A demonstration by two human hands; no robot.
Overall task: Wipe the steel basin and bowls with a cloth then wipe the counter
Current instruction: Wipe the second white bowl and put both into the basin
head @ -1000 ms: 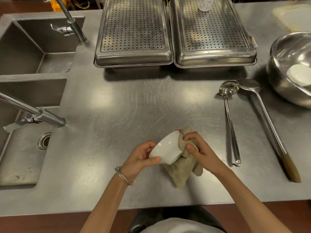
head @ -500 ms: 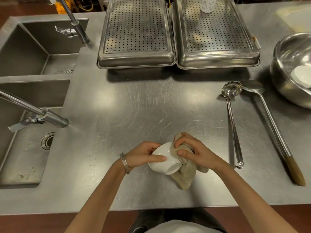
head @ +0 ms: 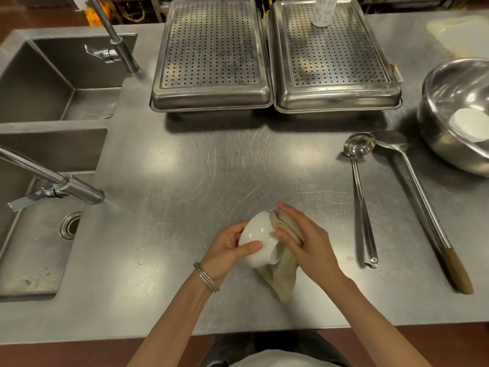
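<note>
The left hand [head: 225, 250] has its fingers [head: 251, 246] curled round a small white ceramic bowl [head: 258, 238], thumb on the near wall and the others on the far side. It holds the bowl tipped on its side above the scratched steel tabletop [head: 211, 176], mouth turned toward the right hand [head: 309, 242]. The right fingers [head: 289, 211] are bent over a crumpled beige cloth [head: 280, 276] and press it against the bowl's rim and into its mouth. The thumb pinches the cloth from the near side, and the loose end hangs below these fingers toward the tabletop. Thin metal bangles [head: 206, 277] sit on the left wrist.

Well to the right of the right fingers, a steel ladle [head: 363, 207] and a long steel spatula with a wooden handle [head: 424, 202] lie side by side, heads pointing away from the person. Farther right and beyond them stands a large round steel basin [head: 449, 83] with another white bowl [head: 469, 124] inside it. Far beyond both sets of fingers are two perforated steel trays, left [head: 211, 49] and right [head: 333, 56], edge to edge. A white cylindrical container [head: 321, 10] stands on the right one. Left of the left fingers are two sunken steel sinks, near [head: 34, 234] and far [head: 53, 75], each with a tap.
</note>
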